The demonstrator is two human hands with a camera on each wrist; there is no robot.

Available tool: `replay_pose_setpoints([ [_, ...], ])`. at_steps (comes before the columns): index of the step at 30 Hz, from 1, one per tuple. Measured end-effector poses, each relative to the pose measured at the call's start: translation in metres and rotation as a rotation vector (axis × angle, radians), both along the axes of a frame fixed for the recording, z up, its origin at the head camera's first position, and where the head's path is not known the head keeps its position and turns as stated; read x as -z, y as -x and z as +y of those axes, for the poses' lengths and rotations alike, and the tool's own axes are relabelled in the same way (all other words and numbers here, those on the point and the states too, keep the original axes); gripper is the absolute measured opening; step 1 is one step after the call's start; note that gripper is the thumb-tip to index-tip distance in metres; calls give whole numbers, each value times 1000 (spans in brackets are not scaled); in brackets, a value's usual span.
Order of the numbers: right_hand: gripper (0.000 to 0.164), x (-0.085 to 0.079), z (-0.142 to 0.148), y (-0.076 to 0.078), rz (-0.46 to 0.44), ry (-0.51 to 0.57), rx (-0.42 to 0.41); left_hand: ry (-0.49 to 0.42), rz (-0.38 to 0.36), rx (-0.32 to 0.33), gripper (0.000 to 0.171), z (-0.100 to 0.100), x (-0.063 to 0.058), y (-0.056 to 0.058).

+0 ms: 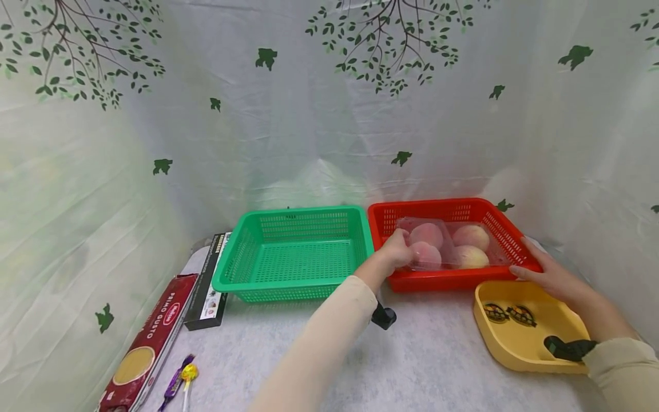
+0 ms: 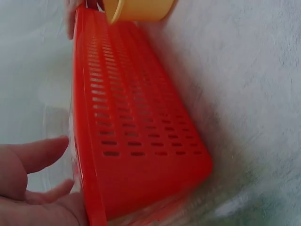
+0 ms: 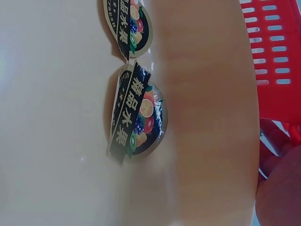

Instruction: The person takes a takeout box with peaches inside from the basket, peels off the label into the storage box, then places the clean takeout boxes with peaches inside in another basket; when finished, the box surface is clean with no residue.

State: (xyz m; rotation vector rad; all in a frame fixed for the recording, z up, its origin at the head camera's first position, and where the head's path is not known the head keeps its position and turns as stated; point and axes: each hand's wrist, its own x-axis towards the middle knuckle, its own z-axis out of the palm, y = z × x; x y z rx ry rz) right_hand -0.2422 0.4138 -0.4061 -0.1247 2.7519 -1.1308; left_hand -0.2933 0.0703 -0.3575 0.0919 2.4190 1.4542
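Note:
In the head view, a clear plastic pack of peaches (image 1: pixel 425 254) sits in the red basket (image 1: pixel 427 281). My left hand (image 1: pixel 395 250) reaches over the front left of the basket and grips the left end of the pack. The left wrist view shows those fingers (image 2: pixel 40 155) at the basket's rim, with clear plastic behind them. My right hand (image 1: pixel 553 278) holds the basket's right front corner, its thumb toward the front wall. Seen from the right wrist, part of that hand (image 3: pixel 280 188) is under the red rim, its fingertips mostly hidden.
A yellow tray (image 1: pixel 501 343) with two black fruit labels (image 1: pixel 521 315) lies below my right forearm. Left of the red basket stands a green basket (image 1: pixel 293 286). Farther left are a black box (image 1: pixel 206 286), a red Primo Gusto pack (image 1: pixel 149 343), a purple-wrapped candy (image 1: pixel 176 382) and a yellow lollipop (image 1: pixel 189 373).

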Motion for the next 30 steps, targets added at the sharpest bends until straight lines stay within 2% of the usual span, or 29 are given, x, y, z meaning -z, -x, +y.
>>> replay_pose_setpoints([
  [5,92,2,-1,-1,24,5,-7,-58,-62,-5,58,-4,-3,-1],
  [15,90,3,0,0,41,2,-15,-152,-93,-45,64,-4,-5,-6],
  [22,91,1,-2,1,36,-17,-11,-243,-16,-51,57,-10,3,-11],
  [26,91,-3,-4,0,39,-71,-1,-293,55,-27,53,-20,12,-20],
  [30,94,-9,-9,-4,52,-156,35,-299,130,0,50,-29,19,-33],
])
